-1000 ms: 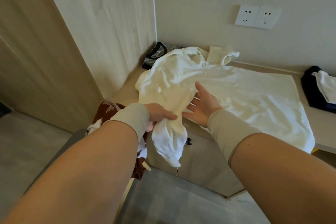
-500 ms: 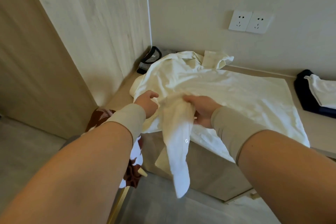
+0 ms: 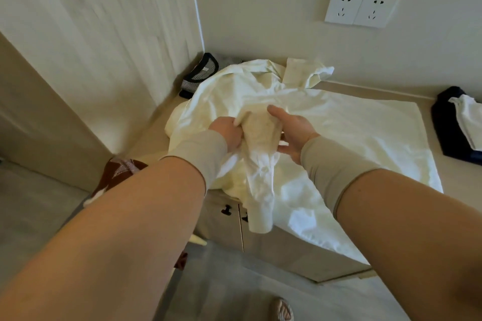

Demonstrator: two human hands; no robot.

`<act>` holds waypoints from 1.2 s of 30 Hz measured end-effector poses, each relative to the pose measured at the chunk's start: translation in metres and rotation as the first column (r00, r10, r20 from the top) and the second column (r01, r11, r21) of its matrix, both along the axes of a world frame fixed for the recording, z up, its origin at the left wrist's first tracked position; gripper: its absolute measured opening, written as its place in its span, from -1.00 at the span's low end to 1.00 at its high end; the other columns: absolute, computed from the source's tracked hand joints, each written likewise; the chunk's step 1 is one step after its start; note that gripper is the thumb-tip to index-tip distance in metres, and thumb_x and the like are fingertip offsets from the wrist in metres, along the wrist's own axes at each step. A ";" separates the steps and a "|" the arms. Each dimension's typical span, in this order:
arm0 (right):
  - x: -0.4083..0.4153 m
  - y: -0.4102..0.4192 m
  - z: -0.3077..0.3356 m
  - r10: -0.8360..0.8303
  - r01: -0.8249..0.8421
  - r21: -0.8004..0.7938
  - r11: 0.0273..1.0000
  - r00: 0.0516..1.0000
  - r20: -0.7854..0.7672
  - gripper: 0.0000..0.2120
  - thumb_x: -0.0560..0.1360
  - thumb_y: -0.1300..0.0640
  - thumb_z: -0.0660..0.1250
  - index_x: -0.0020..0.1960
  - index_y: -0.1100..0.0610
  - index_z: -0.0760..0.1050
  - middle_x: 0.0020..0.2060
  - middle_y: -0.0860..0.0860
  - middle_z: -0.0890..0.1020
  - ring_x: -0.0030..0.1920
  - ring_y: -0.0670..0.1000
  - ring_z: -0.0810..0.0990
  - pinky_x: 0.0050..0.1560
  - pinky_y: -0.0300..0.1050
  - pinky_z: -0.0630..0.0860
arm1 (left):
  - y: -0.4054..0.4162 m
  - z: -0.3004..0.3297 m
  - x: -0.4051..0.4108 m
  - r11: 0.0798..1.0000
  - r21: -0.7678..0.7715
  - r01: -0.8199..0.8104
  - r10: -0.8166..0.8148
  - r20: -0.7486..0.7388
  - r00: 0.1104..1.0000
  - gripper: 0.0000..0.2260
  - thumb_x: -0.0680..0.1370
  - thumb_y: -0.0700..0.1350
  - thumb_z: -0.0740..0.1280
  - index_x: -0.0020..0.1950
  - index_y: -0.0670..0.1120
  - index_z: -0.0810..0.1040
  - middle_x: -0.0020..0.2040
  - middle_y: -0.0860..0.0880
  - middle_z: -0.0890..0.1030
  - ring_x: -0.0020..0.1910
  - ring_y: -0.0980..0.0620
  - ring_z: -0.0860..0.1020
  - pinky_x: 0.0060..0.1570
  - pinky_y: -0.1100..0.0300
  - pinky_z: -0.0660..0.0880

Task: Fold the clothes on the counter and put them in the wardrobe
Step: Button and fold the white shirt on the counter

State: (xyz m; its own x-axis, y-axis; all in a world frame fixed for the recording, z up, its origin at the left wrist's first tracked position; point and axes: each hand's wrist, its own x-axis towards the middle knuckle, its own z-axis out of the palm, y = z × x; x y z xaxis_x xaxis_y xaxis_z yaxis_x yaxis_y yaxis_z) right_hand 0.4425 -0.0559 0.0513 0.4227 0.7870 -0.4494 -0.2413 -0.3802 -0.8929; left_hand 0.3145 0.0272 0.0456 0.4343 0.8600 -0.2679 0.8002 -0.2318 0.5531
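A large white shirt [image 3: 352, 128] lies spread over the beige counter [image 3: 459, 180], its collar toward the back wall. One sleeve [image 3: 260, 190] is raised over the shirt's near left part, and its cuff hangs past the counter's front edge. My left hand [image 3: 228, 131] grips this sleeve from the left. My right hand [image 3: 292, 129] holds the same sleeve from the right, thumb on top. Both hands are close together above the shirt.
A striped black-and-white garment [image 3: 200, 73] lies in the back left corner. A dark navy garment with a white one on top [image 3: 459, 125] sits at the right. A brown patterned cloth [image 3: 117, 172] hangs lower left. Cabinet doors [image 3: 229, 219] are under the counter. Wood panel stands left.
Both hands have carried the sleeve up and farther over the shirt. A second ago my right hand was open; it now holds the sleeve. The hanging cuff has risen.
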 end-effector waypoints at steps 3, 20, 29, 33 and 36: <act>0.021 -0.017 -0.032 0.472 -0.312 -0.420 0.852 0.804 0.362 -0.52 0.47 -0.20 0.37 0.13 0.20 0.55 0.06 0.08 0.65 0.05 0.06 0.61 0.03 -0.02 0.55 | 0.020 -0.005 0.011 0.933 -0.178 -0.313 0.353 0.290 0.889 -0.70 0.64 -0.23 0.12 0.35 -0.24 0.41 0.15 -0.28 0.59 -0.29 0.01 0.54 -0.28 0.24 0.53; 0.066 0.044 -0.046 0.430 -0.048 -0.459 0.887 0.446 0.785 -0.64 0.52 0.18 0.26 0.31 0.14 0.43 0.24 0.10 0.47 0.27 0.13 0.44 0.28 0.02 0.43 | 0.069 -0.002 0.033 0.978 -0.071 -0.195 0.207 0.220 0.953 -0.53 0.56 -0.08 0.30 0.47 -0.04 0.31 0.38 -0.06 0.43 0.30 -0.10 0.43 0.14 0.16 0.34; -0.006 0.068 -0.088 0.667 -0.284 -0.609 0.740 0.425 0.612 -0.77 0.55 0.12 0.20 0.08 0.19 0.56 0.02 0.10 0.62 -0.05 0.08 0.56 -0.04 -0.11 0.51 | 0.101 -0.057 -0.062 0.993 -0.042 -0.109 0.067 -0.559 0.827 -0.55 0.62 0.01 0.22 0.42 -0.20 0.33 0.17 -0.14 0.53 0.16 -0.14 0.49 0.02 0.12 0.38; -0.032 0.082 -0.105 0.777 -0.356 -0.691 0.629 0.249 0.579 -0.73 0.54 0.03 0.25 0.11 0.18 0.56 0.09 0.09 0.60 0.06 0.09 0.57 -0.04 -0.16 0.47 | 0.109 -0.062 -0.090 0.978 -0.207 0.028 -0.164 -0.674 0.720 -0.69 0.60 0.01 0.25 0.21 -0.17 0.53 0.08 -0.10 0.55 0.08 -0.11 0.50 -0.02 0.16 0.41; -0.037 0.085 -0.118 0.837 -0.312 -0.789 0.529 0.042 0.545 -0.57 0.46 -0.14 0.37 0.19 0.13 0.47 0.25 0.09 0.50 0.25 0.10 0.48 0.15 -0.07 0.49 | 0.125 -0.069 -0.103 0.997 -0.030 -0.067 0.058 -0.228 0.972 -0.87 0.59 -0.11 0.25 -0.11 -0.14 0.49 -0.18 -0.07 0.50 -0.10 -0.09 0.45 -0.31 0.21 0.33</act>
